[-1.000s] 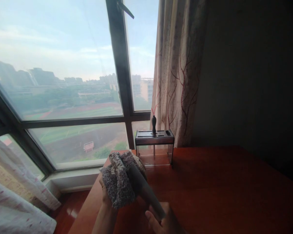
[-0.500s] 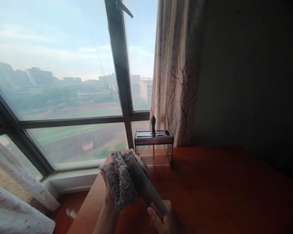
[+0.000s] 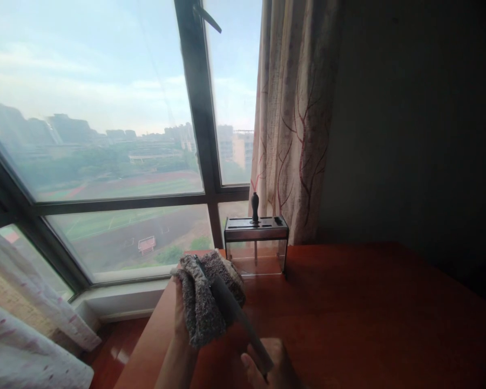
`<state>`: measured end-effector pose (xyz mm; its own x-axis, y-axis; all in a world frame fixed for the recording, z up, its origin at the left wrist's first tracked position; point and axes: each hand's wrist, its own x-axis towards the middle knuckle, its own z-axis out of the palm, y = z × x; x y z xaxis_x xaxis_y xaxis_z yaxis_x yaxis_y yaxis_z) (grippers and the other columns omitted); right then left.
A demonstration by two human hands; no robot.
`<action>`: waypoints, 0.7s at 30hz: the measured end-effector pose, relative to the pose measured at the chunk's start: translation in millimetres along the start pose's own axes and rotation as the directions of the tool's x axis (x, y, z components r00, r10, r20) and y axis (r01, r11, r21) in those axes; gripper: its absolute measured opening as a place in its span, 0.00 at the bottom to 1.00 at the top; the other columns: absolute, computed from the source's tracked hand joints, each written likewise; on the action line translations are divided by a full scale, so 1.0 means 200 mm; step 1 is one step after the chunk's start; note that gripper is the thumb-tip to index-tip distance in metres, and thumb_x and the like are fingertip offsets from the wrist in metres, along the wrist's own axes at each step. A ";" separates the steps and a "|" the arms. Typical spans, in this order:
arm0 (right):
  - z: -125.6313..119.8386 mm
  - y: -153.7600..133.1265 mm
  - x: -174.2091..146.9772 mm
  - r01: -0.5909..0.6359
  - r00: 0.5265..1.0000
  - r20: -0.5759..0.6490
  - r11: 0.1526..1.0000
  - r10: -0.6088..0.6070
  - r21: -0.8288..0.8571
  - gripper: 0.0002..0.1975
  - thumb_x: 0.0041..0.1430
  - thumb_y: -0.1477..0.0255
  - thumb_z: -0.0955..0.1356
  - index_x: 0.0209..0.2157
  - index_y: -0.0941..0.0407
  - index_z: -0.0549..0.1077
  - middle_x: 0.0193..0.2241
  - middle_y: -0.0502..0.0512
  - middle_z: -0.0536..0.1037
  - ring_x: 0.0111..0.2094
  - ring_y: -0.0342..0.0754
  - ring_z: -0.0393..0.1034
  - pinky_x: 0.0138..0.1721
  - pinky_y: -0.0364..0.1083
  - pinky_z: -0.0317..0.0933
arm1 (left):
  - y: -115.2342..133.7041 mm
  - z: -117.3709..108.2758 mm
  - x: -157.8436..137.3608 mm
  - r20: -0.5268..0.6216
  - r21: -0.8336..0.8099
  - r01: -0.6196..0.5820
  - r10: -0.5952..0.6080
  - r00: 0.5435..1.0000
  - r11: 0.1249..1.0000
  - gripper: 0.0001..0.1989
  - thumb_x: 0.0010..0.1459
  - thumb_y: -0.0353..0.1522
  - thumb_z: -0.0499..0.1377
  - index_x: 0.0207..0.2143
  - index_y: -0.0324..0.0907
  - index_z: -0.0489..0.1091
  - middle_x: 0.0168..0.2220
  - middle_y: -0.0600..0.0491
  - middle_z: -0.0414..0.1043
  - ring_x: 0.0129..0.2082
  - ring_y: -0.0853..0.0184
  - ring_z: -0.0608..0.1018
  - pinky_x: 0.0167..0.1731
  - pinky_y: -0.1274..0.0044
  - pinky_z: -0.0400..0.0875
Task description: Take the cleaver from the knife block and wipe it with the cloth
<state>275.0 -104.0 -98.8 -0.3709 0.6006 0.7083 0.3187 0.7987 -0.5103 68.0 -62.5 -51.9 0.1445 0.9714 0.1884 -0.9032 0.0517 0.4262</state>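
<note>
My left hand is closed round a grey, fluffy cloth, which is folded over the far end of a kitchen knife. The broad grey blade of the knife slants from the cloth down toward me, tilted partly edge-on. At its near end my right hand grips the knife; the handle is hidden in the fingers. Both hands are above the reddish wooden table. The blade's tip is mostly covered by the cloth.
Beyond the cloth, a clear-sided knife block with a dark top stands on the table, one black handle upright in it. A large window is at the left, with a curtain behind the block and another curtain lower left.
The knife has tilted and its blade now looks narrower. My left hand and the cloth have shifted slightly right, the cloth folding closer round the blade. My right hand has moved slightly.
</note>
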 end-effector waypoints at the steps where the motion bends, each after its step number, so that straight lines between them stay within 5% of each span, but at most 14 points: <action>1: 0.00 0.00 0.00 -0.024 1.000 -0.009 1.000 0.024 0.009 0.25 0.66 0.65 0.54 0.16 0.56 0.63 0.12 0.47 0.62 0.14 0.40 0.58 0.19 0.41 0.50 | -0.03 0.01 0.01 -0.002 -0.016 0.017 -0.017 1.000 1.000 0.25 0.64 0.47 0.43 0.51 0.47 0.72 0.49 0.52 0.76 0.54 0.64 0.72 0.61 0.71 0.51; 4: -0.01 0.00 -0.01 -0.125 0.991 -0.038 0.991 0.127 0.044 0.26 0.66 0.61 0.55 0.17 0.56 0.65 0.12 0.48 0.63 0.15 0.41 0.60 0.20 0.40 0.53 | -0.10 0.05 0.01 -0.104 -0.032 0.140 -0.143 0.984 0.990 0.26 0.62 0.48 0.47 0.47 0.41 0.75 0.45 0.46 0.78 0.52 0.58 0.74 0.60 0.68 0.56; 10: -0.04 0.00 -0.01 -0.269 0.962 0.086 0.953 0.259 0.141 0.25 0.65 0.58 0.56 0.21 0.56 0.69 0.16 0.52 0.69 0.18 0.43 0.66 0.22 0.40 0.58 | -0.21 0.11 0.00 -0.402 -0.052 0.340 -0.331 0.854 0.939 0.18 0.60 0.36 0.56 0.50 0.38 0.72 0.37 0.45 0.81 0.46 0.54 0.78 0.53 0.65 0.67; 15: -0.03 0.01 -0.05 -0.511 0.858 0.067 0.835 0.509 0.205 0.24 0.62 0.53 0.59 0.27 0.56 0.73 0.24 0.57 0.76 0.28 0.49 0.74 0.30 0.41 0.65 | -0.26 0.15 -0.01 -0.405 -0.027 0.291 -0.276 0.871 0.956 0.17 0.61 0.33 0.55 0.51 0.37 0.72 0.34 0.46 0.81 0.40 0.57 0.81 0.50 0.69 0.70; 21: -0.02 0.00 -0.06 -0.633 0.774 0.182 0.741 0.606 0.226 0.25 0.58 0.50 0.61 0.32 0.57 0.74 0.30 0.58 0.77 0.29 0.49 0.75 0.32 0.43 0.67 | -0.23 0.18 0.00 -0.378 -0.001 0.175 -0.162 0.911 0.985 0.17 0.61 0.37 0.54 0.40 0.35 0.77 0.30 0.46 0.81 0.38 0.56 0.81 0.48 0.68 0.72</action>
<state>282.9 -111.0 -106.4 -0.2524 0.9559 0.1502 0.2740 0.2195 -0.9363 124.4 -73.8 -39.2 0.1253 0.9646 -0.2322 -0.8645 0.2210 0.4514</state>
